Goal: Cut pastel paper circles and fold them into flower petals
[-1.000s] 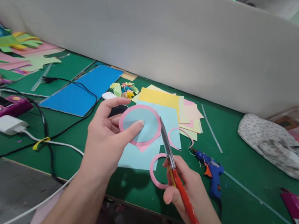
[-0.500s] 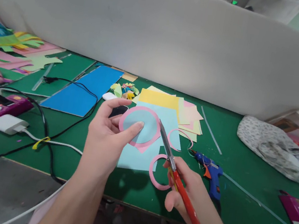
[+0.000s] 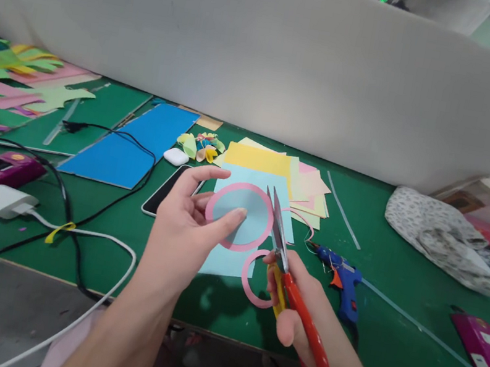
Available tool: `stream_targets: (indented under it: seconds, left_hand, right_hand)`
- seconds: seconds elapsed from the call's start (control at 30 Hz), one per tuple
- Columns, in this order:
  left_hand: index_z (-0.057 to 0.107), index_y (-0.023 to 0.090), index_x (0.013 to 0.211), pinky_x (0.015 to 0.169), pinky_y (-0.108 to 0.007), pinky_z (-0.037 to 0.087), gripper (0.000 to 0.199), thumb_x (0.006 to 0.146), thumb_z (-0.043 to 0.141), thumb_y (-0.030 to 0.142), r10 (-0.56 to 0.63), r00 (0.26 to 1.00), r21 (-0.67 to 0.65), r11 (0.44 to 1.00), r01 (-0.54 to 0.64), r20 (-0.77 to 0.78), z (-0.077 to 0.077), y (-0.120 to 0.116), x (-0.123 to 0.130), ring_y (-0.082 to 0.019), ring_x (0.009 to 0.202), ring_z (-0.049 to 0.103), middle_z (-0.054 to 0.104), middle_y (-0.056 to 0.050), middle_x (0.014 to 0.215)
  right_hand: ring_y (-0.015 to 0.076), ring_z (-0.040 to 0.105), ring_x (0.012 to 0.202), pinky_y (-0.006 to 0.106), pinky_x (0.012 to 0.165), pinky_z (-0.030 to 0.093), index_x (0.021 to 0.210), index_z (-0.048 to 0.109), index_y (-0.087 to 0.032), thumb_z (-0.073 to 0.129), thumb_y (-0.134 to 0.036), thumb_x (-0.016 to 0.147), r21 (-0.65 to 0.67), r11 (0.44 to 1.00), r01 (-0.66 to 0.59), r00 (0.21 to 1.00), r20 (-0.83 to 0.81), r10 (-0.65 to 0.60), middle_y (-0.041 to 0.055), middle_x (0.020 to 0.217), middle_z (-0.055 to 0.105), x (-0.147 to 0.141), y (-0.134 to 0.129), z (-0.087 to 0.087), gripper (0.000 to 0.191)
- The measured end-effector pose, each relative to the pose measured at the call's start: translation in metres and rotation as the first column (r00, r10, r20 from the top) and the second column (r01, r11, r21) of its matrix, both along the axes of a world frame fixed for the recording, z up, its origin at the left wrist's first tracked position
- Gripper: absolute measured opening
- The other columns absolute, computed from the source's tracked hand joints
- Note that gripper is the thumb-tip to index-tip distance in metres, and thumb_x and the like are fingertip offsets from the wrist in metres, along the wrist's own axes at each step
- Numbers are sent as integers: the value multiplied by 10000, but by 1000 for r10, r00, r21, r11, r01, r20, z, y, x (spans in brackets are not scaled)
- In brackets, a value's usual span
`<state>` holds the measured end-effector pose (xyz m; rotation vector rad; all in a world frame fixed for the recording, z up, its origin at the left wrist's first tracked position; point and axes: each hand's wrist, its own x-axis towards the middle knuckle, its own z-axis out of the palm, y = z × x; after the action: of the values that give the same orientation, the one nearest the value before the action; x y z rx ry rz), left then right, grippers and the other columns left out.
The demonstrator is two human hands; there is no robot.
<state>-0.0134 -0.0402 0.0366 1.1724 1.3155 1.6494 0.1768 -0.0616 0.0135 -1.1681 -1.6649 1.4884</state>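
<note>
My left hand [image 3: 188,224] pinches a round paper disc [image 3: 250,192], pale blue in the middle with a pink rim, thumb on its face and the other fingers mostly behind it. In my right hand [image 3: 302,293] is a pair of scissors [image 3: 281,240] with red and yellow handles. The blades are parted and lie by the disc's right edge; whether they touch it I cannot tell. Below them a pink paper ring [image 3: 248,283] rests on the table, partly covered by my right hand. Behind the disc lie light blue paper [image 3: 231,266] and a yellow sheet [image 3: 256,159].
A blue glue gun [image 3: 345,275] lies to the right, with a purple power strip [image 3: 483,348] beyond. On the left are a phone [image 3: 163,195], a white case [image 3: 176,157], a blue board [image 3: 134,143], cables and another purple strip [image 3: 16,170]. A patterned cloth [image 3: 433,240] sits far right.
The disc has moved slightly right and turned; the pink point at its lower edge no longer shows. The scissor blades have opened wider. The phone has come into fuller view.
</note>
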Motion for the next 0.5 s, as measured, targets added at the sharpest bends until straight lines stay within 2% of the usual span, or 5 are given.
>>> stream_targets:
  seconds: [0.13,0.23,0.4,0.5]
  left_hand:
    - [579,238,1050,399,-174,498,461,642,792,237,-9,999,-26,1000,10,34,2,-1,4,-83,468,537,601,60,626]
    - [582,229,1032,393,-174,501,463,620,794,220,15,999,-29,999,-14,46,5,-2,6,-83,464,537,604,59,621]
    - [585,228,1020,394,-166,502,459,608,786,199,22,999,-39,999,-20,46,8,-1,6,-86,465,554,615,59,618]
    - [591,232,1005,398,-167,502,439,612,783,199,0,998,-30,1000,2,65,7,-1,7,-88,463,558,621,54,622]
  right_hand:
    - [131,395,666,211,599,436,1002,532,-241,645,-768,582,-42,998,38,999,-35,-40,-22,775,427,-2,0,-1,683]
    - [137,425,659,216,561,430,996,537,-231,673,-781,535,-37,999,36,999,-26,-37,-12,780,449,-2,0,1,730]
    - [132,427,669,199,558,436,997,521,-223,779,-634,589,-20,999,26,999,35,-26,-16,787,438,-2,-2,7,634]
    - [139,429,695,215,604,470,988,511,-228,729,-685,603,-42,999,15,1000,-10,-16,-11,810,411,-2,-2,7,636]
